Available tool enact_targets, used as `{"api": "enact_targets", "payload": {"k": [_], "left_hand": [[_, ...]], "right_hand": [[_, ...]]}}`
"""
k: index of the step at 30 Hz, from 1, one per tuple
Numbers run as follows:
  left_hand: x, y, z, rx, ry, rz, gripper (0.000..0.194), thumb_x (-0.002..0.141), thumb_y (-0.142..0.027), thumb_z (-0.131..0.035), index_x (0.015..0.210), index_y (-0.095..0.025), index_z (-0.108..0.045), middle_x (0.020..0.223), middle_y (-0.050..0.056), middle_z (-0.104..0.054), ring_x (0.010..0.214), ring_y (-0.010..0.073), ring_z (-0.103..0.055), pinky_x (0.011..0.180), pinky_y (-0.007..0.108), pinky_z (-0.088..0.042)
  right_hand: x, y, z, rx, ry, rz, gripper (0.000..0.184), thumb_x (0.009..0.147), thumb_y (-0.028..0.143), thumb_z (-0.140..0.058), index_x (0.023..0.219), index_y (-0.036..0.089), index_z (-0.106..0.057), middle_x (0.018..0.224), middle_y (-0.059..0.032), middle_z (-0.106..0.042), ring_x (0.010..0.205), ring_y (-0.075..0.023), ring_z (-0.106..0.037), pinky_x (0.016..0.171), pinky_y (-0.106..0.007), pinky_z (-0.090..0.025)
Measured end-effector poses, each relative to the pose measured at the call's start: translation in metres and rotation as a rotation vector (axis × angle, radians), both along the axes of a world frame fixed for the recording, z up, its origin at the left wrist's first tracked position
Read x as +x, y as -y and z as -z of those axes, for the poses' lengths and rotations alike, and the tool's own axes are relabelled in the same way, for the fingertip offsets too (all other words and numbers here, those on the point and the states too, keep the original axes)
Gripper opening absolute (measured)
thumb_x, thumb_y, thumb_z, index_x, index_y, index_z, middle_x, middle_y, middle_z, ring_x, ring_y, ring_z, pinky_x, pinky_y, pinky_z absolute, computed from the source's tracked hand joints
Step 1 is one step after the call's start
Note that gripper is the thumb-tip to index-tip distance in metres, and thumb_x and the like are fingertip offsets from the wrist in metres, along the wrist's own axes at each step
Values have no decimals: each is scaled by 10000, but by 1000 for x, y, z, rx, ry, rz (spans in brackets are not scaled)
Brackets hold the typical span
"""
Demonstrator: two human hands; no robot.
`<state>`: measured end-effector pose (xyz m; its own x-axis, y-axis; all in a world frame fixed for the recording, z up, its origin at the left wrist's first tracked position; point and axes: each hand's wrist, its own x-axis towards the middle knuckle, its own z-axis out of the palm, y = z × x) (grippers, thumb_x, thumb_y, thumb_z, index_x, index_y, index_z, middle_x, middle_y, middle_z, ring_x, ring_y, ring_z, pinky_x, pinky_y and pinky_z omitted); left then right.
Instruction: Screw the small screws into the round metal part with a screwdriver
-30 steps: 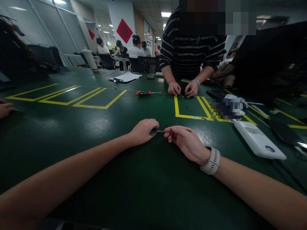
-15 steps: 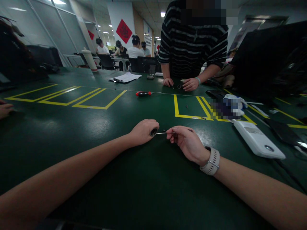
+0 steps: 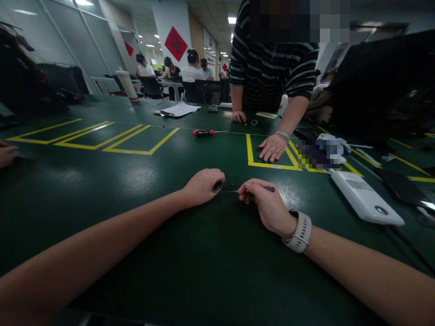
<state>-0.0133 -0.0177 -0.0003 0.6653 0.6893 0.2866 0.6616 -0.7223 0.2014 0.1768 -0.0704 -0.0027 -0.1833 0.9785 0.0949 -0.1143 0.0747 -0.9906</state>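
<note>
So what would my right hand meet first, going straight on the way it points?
Your right hand, thin tool leading, would probably meet the round part in your left hand; depth is unclear.

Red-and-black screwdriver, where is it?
In the head view, left of centre, the screwdriver lies beyond the left hand, between yellow tape outlines on the green table.

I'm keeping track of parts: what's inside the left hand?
A round part sits in the left hand, its rimmed end showing. The hand covers the rest of the part, so its far end and anything else in the palm cannot be seen.
</note>
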Motion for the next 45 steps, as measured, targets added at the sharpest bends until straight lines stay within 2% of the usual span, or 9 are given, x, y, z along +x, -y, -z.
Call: {"api": "enact_targets", "payload": {"k": [11, 17, 20, 26, 31, 34, 37, 40, 45], "left_hand": [[0, 0, 1, -33, 23, -4, 15, 741, -143, -523, 751, -151, -516, 751, 18, -549, 691, 143, -527, 642, 267, -413], [-1, 0, 1, -41, 34, -16, 9, 755, -149, -506, 754, -151, -516, 750, 15, -551, 688, 137, -530, 642, 266, -416], [0, 0, 1, -43, 34, -24, 12, 745, -148, -519, 757, -151, -518, 753, 14, -554, 693, 138, -533, 645, 266, -417], [0, -1, 2, -37, 47, -39, 15, 745, -147, -518, 758, -154, -519, 748, 14, -560, 684, 139, -539, 616, 254, -412], [0, -1, 4, -15, 60, -38, 29, 758, -182, -526, 745, -157, -519, 727, 10, -553, 656, 136, -531, 588, 249, -396], [0, 0, 3, -16, 70, -53, 44, 760, -188, -526, 728, -159, -517, 710, 6, -543, 642, 133, -524, 582, 248, -392], [0, 1, 3, -30, 68, -64, 24, 755, -174, -523, 737, -159, -515, 720, 8, -550, 650, 134, -528, 586, 249, -395], [0, 0, 3, -39, 61, -68, 11, 755, -151, -509, 748, -159, -507, 740, 15, -561, 670, 139, -537, 594, 252, -401], [2, 0, 3, -11, 26, -39, 22, 764, -145, -501, 746, -155, -506, 746, 26, -564, 687, 149, -538, 617, 265, -408]], "right_hand": [[0, 2, 0, 50, 12, 28, 194, 804, 287, -531, 707, 188, -666, 669, -6, -609, 652, -135, -532, 594, -272, -388], [2, 1, 2, 58, 123, 61, 199, 810, 289, -533, 691, 186, -656, 663, -4, -596, 653, -141, -527, 588, -283, -386], [4, 1, 3, 110, 69, 77, 212, 825, 287, -519, 686, 193, -650, 662, 0, -588, 648, -137, -525, 585, -281, -386], [3, 6, 0, 154, 57, -57, 171, 840, 291, -530, 798, 211, -676, 752, -10, -618, 728, -148, -553, 658, -303, -421], [-1, 6, -2, 114, 117, -174, 183, 835, 333, -550, 888, 220, -684, 833, -19, -631, 816, -163, -569, 715, -321, -437], [-1, 5, -1, 58, 59, -239, 174, 826, 321, -567, 904, 219, -684, 852, -25, -641, 823, -160, -571, 709, -312, -436], [0, 4, 0, 25, -10, -233, 170, 836, 308, -554, 886, 213, -685, 843, -27, -643, 809, -154, -572, 701, -303, -436], [2, 5, -2, 117, 16, -174, 183, 858, 311, -522, 876, 219, -679, 836, -21, -640, 805, -154, -573, 704, -307, -440], [2, 11, -9, 301, 275, -90, 185, 872, 282, -496, 827, 201, -656, 848, -20, -628, 803, -153, -575, 724, -313, -447]]}}
